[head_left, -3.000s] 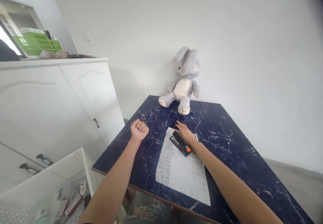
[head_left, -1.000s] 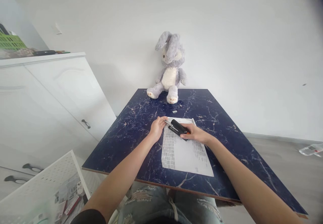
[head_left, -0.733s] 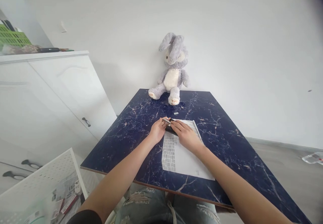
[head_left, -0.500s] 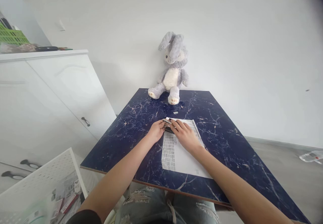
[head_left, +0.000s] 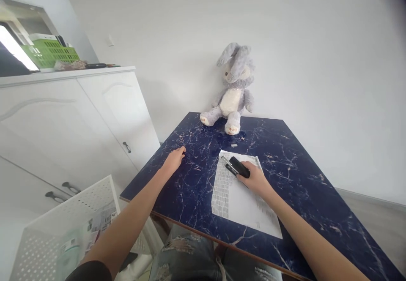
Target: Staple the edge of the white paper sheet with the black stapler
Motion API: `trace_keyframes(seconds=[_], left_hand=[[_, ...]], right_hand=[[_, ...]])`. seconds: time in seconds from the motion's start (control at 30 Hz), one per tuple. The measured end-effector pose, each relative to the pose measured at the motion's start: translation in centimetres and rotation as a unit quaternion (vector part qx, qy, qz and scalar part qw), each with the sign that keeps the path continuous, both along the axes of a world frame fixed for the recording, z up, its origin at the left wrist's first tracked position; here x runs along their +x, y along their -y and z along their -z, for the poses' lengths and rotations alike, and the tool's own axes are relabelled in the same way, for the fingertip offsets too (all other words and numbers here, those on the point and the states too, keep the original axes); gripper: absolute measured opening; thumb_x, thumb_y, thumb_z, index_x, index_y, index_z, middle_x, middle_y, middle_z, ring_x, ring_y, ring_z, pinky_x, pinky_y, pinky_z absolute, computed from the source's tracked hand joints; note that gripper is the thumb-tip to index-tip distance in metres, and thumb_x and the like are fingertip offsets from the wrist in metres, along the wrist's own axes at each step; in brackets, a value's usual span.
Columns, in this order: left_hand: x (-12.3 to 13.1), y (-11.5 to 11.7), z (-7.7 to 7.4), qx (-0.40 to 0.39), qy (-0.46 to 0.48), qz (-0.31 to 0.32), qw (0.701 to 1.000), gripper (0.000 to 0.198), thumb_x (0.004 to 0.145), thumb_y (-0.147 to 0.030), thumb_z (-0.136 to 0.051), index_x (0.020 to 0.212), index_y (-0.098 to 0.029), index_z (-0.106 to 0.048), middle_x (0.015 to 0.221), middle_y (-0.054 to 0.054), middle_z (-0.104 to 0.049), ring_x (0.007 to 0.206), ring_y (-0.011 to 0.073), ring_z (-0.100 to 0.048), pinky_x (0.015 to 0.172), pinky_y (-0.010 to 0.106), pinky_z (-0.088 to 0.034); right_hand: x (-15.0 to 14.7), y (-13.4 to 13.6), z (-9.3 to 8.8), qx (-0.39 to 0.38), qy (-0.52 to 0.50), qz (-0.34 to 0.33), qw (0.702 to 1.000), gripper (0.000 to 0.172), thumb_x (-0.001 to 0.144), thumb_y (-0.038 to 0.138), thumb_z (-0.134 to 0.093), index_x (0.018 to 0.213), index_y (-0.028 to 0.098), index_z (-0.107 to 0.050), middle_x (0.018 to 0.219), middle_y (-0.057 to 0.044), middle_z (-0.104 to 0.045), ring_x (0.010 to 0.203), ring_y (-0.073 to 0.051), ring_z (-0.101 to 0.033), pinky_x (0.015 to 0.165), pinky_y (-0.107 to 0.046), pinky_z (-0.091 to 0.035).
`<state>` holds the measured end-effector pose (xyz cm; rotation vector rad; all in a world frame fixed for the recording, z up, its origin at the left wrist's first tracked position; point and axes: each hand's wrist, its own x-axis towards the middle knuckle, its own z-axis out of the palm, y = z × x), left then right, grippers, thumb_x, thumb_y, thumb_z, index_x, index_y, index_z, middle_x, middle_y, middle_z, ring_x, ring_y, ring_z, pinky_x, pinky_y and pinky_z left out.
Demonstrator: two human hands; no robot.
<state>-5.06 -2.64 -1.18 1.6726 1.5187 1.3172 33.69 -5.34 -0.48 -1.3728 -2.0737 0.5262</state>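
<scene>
My right hand [head_left: 253,177] is wrapped round a black stapler [head_left: 239,167] above the printed paper [head_left: 244,205]. The stapler's top looks raised, with a metal part jutting toward the upper left. Off to the left, apart from the paper, my left hand [head_left: 175,157] is over the blue marbled table [head_left: 190,188]. Its fingers reach forward, loosely bent, and I see nothing held in them. A small light-grey piece [head_left: 234,145] lies on the table just beyond the paper.
A grey plush rabbit [head_left: 233,91] sits at the table's far edge against the wall. On the left stand a white cabinet [head_left: 117,103] with a green basket [head_left: 52,53] on top and a white perforated bin [head_left: 41,243] with packets inside.
My left hand has left the stapler and moved left over the bare table. My right hand now holds the stapler alone. The view has turned left.
</scene>
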Motion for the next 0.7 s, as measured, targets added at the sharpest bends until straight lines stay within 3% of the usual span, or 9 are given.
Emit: trace_keyframes(seconds=[0.13, 0.2, 0.3, 0.4, 0.47, 0.6, 0.7], left_hand=[[-0.1, -0.3, 0.3, 0.008, -0.183, -0.001, 0.983, 0.014, 0.085, -0.015, -0.062, 0.095, -0.023, -0.065, 0.109, 0.010, -0.067, 0.101, 0.0282, -0.064, 0.096, 0.038, -0.044], [-0.4, -0.2, 0.4, -0.011, -0.257, -0.006, 0.966, 0.019, 0.091, -0.018, -0.054, 0.107, -0.022, -0.064, 0.119, 0.013, -0.064, 0.105, 0.0296, -0.063, 0.098, 0.041, -0.043], [-1.0, 0.5, 0.7, -0.015, -0.300, -0.024, 0.954, 0.029, 0.093, -0.019, -0.049, 0.120, -0.019, -0.061, 0.128, 0.017, -0.061, 0.117, 0.0338, -0.058, 0.103, 0.047, -0.041], [-0.4, 0.5, -0.1, 0.057, -0.273, -0.066, 0.958, 0.027, 0.090, -0.021, -0.056, 0.115, -0.019, -0.064, 0.133, 0.018, -0.058, 0.128, 0.0372, -0.049, 0.112, 0.050, -0.031], [1.8, -0.5, -1.4, 0.112, -0.213, -0.072, 0.968, 0.022, 0.088, -0.024, -0.060, 0.109, -0.021, -0.068, 0.126, 0.016, -0.062, 0.123, 0.0362, -0.052, 0.112, 0.048, -0.030], [10.8, -5.4, -4.3, 0.095, -0.120, 0.096, 0.984, 0.011, 0.085, -0.019, -0.064, 0.078, -0.023, -0.073, 0.079, 0.009, -0.069, 0.083, 0.0281, -0.065, 0.094, 0.039, -0.043], [17.9, -10.0, -4.8, 0.072, -0.149, 0.182, 0.969, 0.011, 0.076, -0.015, -0.072, 0.085, -0.021, -0.076, 0.092, 0.011, -0.072, 0.092, 0.0287, -0.066, 0.092, 0.037, -0.044]], right_hand=[[0.0, -0.1, 0.2, 0.015, 0.035, -0.006, 0.999, 0.030, 0.075, 0.024, -0.063, 0.104, 0.018, -0.066, 0.093, -0.007, -0.066, 0.084, -0.025, -0.062, 0.077, -0.035, -0.047], [0.1, 0.0, 0.0, 0.006, 0.040, -0.005, 0.999, 0.028, 0.076, 0.024, -0.063, 0.104, 0.018, -0.065, 0.093, -0.007, -0.065, 0.083, -0.024, -0.062, 0.076, -0.034, -0.046], [0.0, 0.3, -0.4, 0.000, 0.037, -0.006, 0.999, 0.026, 0.078, 0.023, -0.062, 0.103, 0.019, -0.064, 0.095, -0.008, -0.065, 0.083, -0.023, -0.062, 0.076, -0.034, -0.047], [-0.3, 0.4, -0.8, 0.003, 0.027, -0.004, 1.000, 0.023, 0.078, 0.021, -0.062, 0.101, 0.019, -0.064, 0.096, -0.008, -0.067, 0.086, -0.024, -0.063, 0.077, -0.034, -0.047], [-0.4, 0.4, -0.9, -0.003, 0.023, -0.003, 1.000, 0.023, 0.077, 0.020, -0.062, 0.100, 0.019, -0.064, 0.095, -0.007, -0.068, 0.086, -0.025, -0.064, 0.077, -0.034, -0.047], [0.0, 0.0, -0.7, -0.013, 0.024, -0.021, 0.999, 0.025, 0.076, 0.022, -0.063, 0.101, 0.020, -0.063, 0.093, -0.006, -0.068, 0.084, -0.024, -0.063, 0.074, -0.034, -0.046], [0.4, -0.3, -0.7, -0.014, 0.030, -0.053, 0.998, 0.025, 0.077, 0.024, -0.062, 0.101, 0.020, -0.062, 0.092, -0.005, -0.066, 0.082, -0.024, -0.062, 0.072, -0.034, -0.046]])
